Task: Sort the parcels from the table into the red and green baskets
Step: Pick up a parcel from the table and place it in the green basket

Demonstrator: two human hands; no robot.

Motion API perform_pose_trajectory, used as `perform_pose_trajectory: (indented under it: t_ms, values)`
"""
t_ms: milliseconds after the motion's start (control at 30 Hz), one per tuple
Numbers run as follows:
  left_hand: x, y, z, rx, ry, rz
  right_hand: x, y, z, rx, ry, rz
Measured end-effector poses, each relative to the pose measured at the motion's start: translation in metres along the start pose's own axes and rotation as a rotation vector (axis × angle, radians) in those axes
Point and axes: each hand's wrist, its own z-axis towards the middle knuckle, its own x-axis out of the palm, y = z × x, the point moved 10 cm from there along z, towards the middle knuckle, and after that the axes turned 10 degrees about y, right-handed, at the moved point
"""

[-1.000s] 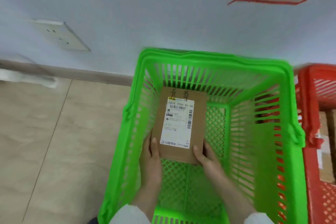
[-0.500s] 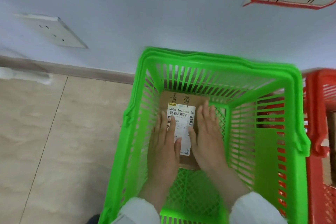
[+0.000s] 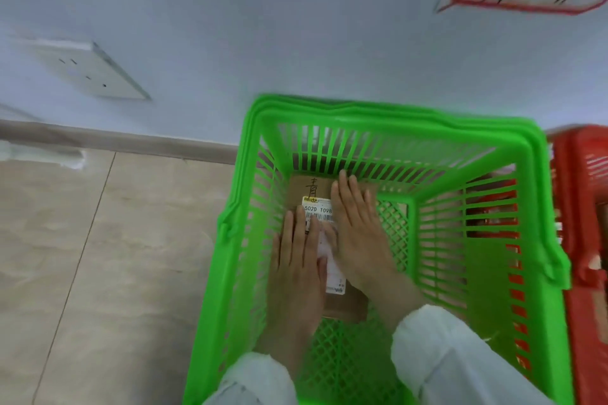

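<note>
Both hands, left hand (image 3: 297,268), right hand (image 3: 360,237), fingers flat (spread) on parcel (image 3: 345,304), inside green basket (image 3: 408,115)

"502D T098" on the white label (image 3: 318,209) of the cardboard parcel (image 3: 345,304); handwritten "青" above it.

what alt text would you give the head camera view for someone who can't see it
Two bare hands, left hand and right hand, lie flat on a labelled cardboard parcel at the bottom of a green basket standing on a tiled floor against a wall. A red basket sits just to its right.
</note>
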Motion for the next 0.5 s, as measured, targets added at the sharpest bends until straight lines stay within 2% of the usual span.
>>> perform_pose_trajectory:
  t_ms: [67, 133, 200, 367, 500]
  values:
    - [-0.021, -0.004, -0.008, 0.028, 0.076, -0.099, -0.014, -0.003, -0.016, 0.032, 0.093, 0.167]
    - [-0.050, -0.007, -0.029, -0.002, 0.146, -0.267, -0.053, -0.003, -0.049, 0.110, 0.028, 0.346]
    - [-0.099, -0.019, -0.061, -0.092, 0.115, -0.439, -0.100, 0.005, -0.094, 0.194, -0.056, 0.495]
    - [-0.205, -0.078, -0.168, -0.283, 0.184, -0.874, -0.203, 0.035, -0.215, 0.406, 0.019, 0.934]
    - [-0.277, -0.127, -0.252, -0.405, 0.197, -1.118, -0.289, 0.055, -0.319, 0.575, -0.026, 1.217]
